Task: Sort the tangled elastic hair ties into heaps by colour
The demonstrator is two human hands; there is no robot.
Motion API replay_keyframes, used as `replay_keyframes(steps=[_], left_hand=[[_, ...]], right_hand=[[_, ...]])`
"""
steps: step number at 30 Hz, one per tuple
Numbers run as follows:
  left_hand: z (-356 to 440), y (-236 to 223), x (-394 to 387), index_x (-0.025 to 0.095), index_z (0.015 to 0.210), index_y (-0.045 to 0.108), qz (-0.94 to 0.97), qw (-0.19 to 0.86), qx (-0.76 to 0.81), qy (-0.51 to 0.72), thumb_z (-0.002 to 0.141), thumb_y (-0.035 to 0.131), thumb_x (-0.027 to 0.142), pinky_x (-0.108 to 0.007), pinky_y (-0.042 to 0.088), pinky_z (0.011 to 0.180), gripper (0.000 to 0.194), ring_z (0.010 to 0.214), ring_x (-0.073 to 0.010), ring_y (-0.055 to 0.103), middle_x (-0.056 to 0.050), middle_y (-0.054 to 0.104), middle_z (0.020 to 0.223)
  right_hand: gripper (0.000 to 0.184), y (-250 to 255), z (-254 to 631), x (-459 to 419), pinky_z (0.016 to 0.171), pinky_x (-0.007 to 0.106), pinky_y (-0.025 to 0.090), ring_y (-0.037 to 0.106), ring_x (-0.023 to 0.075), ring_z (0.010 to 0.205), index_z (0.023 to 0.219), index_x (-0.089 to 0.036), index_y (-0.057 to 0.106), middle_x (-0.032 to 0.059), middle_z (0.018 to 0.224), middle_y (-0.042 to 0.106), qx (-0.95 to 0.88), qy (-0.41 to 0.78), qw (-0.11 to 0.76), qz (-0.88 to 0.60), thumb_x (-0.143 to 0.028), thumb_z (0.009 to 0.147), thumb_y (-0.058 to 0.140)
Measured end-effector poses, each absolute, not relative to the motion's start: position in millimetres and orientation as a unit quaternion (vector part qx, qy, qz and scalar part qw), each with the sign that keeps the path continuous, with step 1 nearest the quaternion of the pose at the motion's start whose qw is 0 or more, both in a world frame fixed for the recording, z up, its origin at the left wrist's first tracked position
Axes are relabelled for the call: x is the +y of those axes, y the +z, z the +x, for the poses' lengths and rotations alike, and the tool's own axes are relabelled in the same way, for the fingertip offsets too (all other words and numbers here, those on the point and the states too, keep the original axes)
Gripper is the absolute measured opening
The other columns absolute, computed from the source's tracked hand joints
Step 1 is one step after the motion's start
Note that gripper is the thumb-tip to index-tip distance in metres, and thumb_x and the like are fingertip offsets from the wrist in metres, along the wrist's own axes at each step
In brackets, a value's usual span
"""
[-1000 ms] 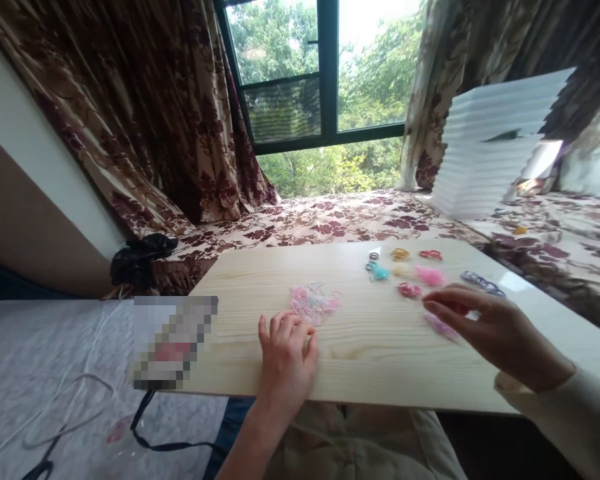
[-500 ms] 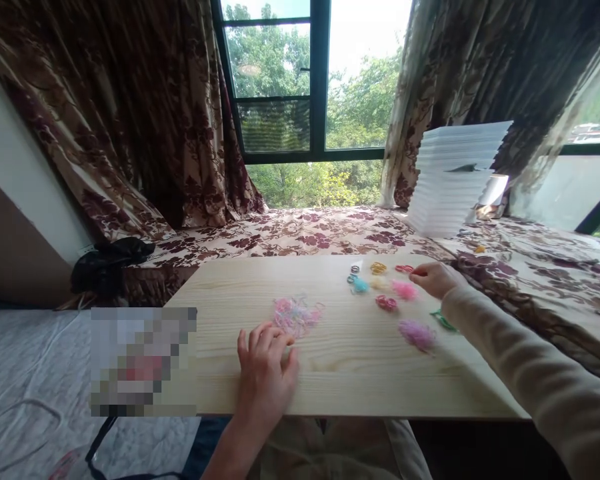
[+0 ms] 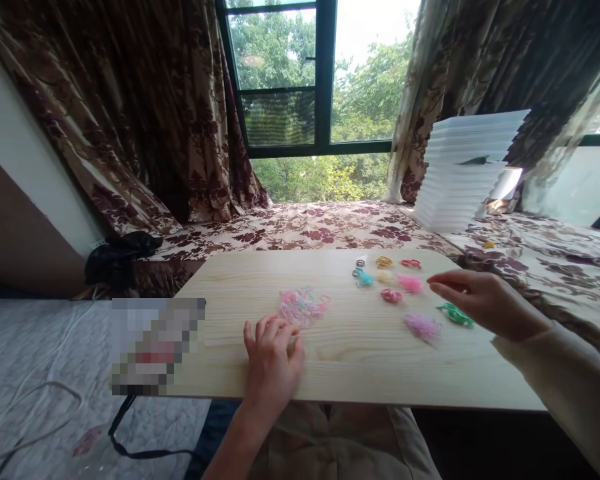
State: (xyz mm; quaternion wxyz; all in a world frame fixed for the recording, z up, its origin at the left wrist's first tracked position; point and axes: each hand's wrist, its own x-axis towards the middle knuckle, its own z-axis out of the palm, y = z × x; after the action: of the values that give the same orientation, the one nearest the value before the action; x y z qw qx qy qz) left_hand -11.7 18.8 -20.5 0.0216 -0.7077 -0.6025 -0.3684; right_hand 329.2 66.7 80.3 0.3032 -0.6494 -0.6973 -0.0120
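Two hands over the table [image 3: 340, 373], going left to right. Left hand [image 3: 273, 360] lies palm down near the front edge, fingers [image 3: 270, 328] slightly spread and curled, holding nothing. Mixed pile of pastel bands [image 3: 303, 307] sits just beyond those fingertips, close, contact not clear. Further right, small sorted clusters: teal bands [image 3: 364, 279], orange bands [image 3: 384, 262], red bands [image 3: 411, 264] along the back; pink bands [image 3: 410, 284] and darker pink-red bands [image 3: 391, 295] nearer; purple bands [image 3: 423, 327] nearest the front. Right hand [image 3: 485, 303] hovers over the right part, fingers [image 3: 443, 288] drawn narrow and pointing left at the pink bands, just short of them; can't tell if anything is pinched. Green bands [image 3: 456, 314] lie directly under that hand's edge. Stack of white trays [image 3: 463, 173] stands on the window seat behind.
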Motion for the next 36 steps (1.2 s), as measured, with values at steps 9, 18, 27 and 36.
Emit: replay_keyframes(steps=[9, 18, 27, 36], left_hand=[[-7.0, -7.7, 10.5, 0.024, 0.087, 0.066, -0.682, -0.007, -0.622, -0.386, 0.084, 0.056, 0.012, -0.061, 0.02, 0.111, 0.015, 0.112, -0.0258, 0.055, -0.002, 0.07, 0.097], [-16.3, -7.2, 11.8, 0.024, 0.088, 0.067, -0.67, -0.01, -0.637, -0.381, 0.083, 0.059, 0.011, -0.057, 0.023, 0.111, 0.016, 0.111, -0.0248, 0.055, -0.002, 0.07, 0.1], [-41.0, -4.0, 11.3, 0.022, 0.086, 0.068, -0.646, 0.012, -0.687, -0.334, 0.086, 0.061, 0.018, -0.056, 0.025, 0.109, 0.009, 0.107, -0.0245, 0.055, -0.002, 0.07, 0.093], [-43.8, 3.3, 9.0, 0.024, 0.092, 0.072, -0.65, 0.027, -0.701, -0.292, 0.083, 0.063, 0.019, -0.059, 0.024, 0.109, 0.013, 0.109, -0.0255, 0.053, -0.005, 0.067, 0.099]], right_hand=[[0.03, 14.4, 208.1, 43.0, 0.054, 0.029, 0.047, 0.059, 0.0157, 0.059, 0.083, -0.018, 0.072, 0.0062, 0.072, 0.069, -0.771, 0.193, 0.379, -0.474, -0.041, 0.085, 0.052], [0.027, -2.0, 186.4, 60.8, 0.06, 0.029, 0.046, 0.061, 0.0165, 0.065, 0.085, -0.02, 0.07, 0.0061, 0.079, 0.068, -0.807, 0.113, 0.33, -0.476, -0.032, 0.089, 0.046], [0.028, -5.0, 184.6, 59.2, 0.063, 0.029, 0.046, 0.064, 0.0183, 0.072, 0.084, -0.021, 0.07, 0.0066, 0.082, 0.068, -0.835, 0.032, 0.293, -0.464, -0.031, 0.09, 0.045], [0.029, -7.8, 183.3, 62.2, 0.062, 0.03, 0.046, 0.064, 0.0186, 0.071, 0.084, -0.021, 0.07, 0.0061, 0.082, 0.067, -0.833, 0.025, 0.291, -0.469, -0.033, 0.091, 0.045]])
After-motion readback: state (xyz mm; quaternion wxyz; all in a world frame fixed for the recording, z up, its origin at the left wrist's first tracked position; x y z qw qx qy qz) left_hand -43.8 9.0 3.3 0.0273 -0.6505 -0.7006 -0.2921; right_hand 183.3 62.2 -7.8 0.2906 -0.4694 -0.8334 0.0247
